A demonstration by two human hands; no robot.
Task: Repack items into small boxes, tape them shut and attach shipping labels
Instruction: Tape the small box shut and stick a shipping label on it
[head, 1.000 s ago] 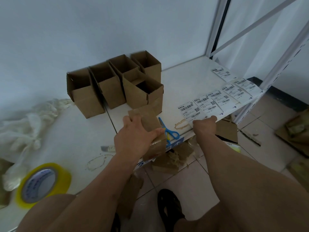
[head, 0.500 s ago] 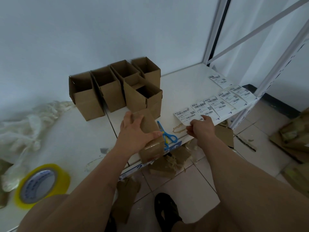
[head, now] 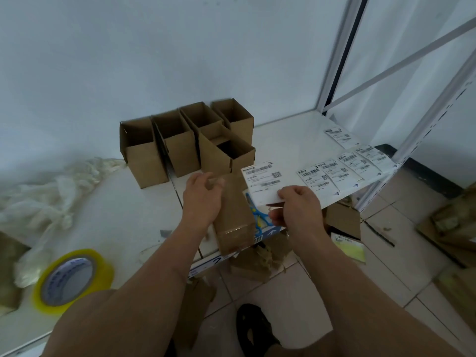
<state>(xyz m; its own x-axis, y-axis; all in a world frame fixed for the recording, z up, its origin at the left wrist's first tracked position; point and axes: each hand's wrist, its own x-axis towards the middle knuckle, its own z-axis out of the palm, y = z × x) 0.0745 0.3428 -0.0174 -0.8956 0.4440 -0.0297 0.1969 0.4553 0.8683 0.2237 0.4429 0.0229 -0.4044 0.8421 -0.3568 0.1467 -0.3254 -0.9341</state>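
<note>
A taped-shut small cardboard box (head: 235, 222) lies at the front edge of the white shelf (head: 288, 140). My left hand (head: 202, 199) rests against its left side, fingers curled over the top. My right hand (head: 298, 210) pinches the lower edge of a white shipping label (head: 264, 180) and holds it lifted just right of the box. More shipping labels (head: 342, 168) lie in a row along the shelf's right edge, one further back (head: 340, 136). Several open empty boxes (head: 188, 143) stand near the wall.
A yellow tape roll (head: 73, 278) lies at the front left, crumpled clear plastic (head: 49, 194) behind it. Blue scissors (head: 258, 219) lie under the label, partly hidden. Cardboard scraps (head: 257, 261) litter the tiled floor below. A white rack post (head: 425, 119) rises on the right.
My right hand picked one label off the row on the shelf and lifted it toward the taped box. My left hand stayed on the box, loosening its grip slightly.
</note>
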